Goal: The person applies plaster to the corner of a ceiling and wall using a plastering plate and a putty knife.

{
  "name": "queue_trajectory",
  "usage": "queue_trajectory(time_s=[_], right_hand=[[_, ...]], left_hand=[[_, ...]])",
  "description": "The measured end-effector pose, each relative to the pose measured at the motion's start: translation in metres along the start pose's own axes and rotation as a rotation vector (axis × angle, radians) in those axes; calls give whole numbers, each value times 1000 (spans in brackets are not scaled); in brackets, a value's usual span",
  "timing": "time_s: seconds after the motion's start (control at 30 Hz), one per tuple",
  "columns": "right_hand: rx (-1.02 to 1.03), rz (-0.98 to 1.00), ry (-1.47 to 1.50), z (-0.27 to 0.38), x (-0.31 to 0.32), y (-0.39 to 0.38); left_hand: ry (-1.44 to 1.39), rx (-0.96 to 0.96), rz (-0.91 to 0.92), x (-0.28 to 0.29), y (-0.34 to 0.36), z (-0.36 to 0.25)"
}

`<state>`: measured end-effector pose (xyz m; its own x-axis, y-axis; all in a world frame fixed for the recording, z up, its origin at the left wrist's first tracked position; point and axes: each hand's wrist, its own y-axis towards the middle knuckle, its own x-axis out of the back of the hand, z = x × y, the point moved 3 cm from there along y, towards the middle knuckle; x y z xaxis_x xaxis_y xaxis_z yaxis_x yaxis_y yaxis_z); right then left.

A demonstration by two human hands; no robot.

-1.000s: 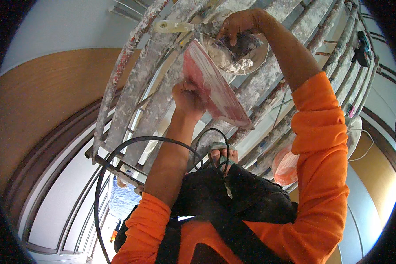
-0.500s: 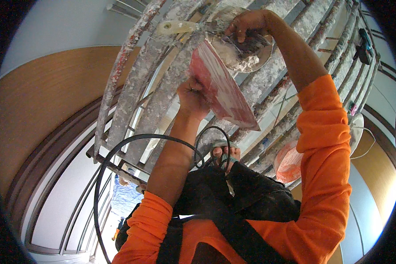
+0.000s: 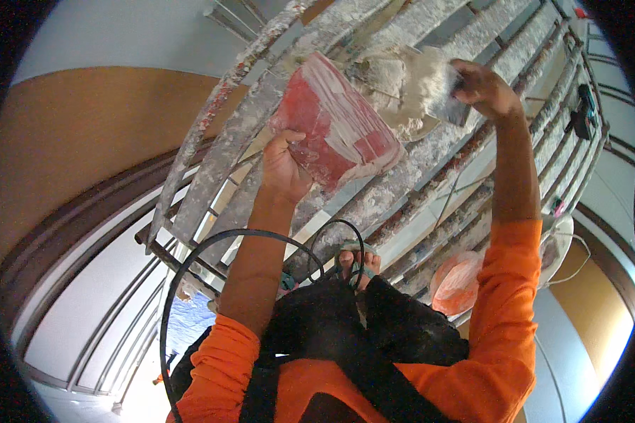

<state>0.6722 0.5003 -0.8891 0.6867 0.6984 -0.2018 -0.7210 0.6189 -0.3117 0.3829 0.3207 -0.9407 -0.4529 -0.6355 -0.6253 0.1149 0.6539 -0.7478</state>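
In my left hand is a red plastering float, its flat face smeared with white plaster and tilted up toward me. The thumb lies over its near edge, and the other fingers are mostly hidden behind it. My right hand grips a putty knife, blurred by motion, whose wide grey blade is at the right side of a round container. Thick off-white plaster fills and coats that container. The float partly covers its left side.
I stand on a plaster-crusted slatted metal platform with gaps between its bars. An orange-red round container sits right of my feet, with a white bucket beyond. A black cable loops past my left arm. Dark straps hang at the far right.
My right hand has moved right with the putty knife, from over the container to its right side. The float has shifted left and turned its smeared face more toward me.
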Motion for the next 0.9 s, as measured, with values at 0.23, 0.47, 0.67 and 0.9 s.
queue_trajectory(time_s=[0.23, 0.47, 0.67, 0.9], right_hand=[[379, -349, -821, 87, -110, -58], [980, -506, -1395, 105, -161, -61], [1203, -640, -1297, 115, -175, -74], [1228, -660, -1442, 138, -180, -89]], left_hand=[[176, -165, 90, -79, -58, -29], [232, -178, 227, -99, -95, -36], [290, -304, 381, -124, -143, -38], [266, -308, 469, -128, -165, -41]])
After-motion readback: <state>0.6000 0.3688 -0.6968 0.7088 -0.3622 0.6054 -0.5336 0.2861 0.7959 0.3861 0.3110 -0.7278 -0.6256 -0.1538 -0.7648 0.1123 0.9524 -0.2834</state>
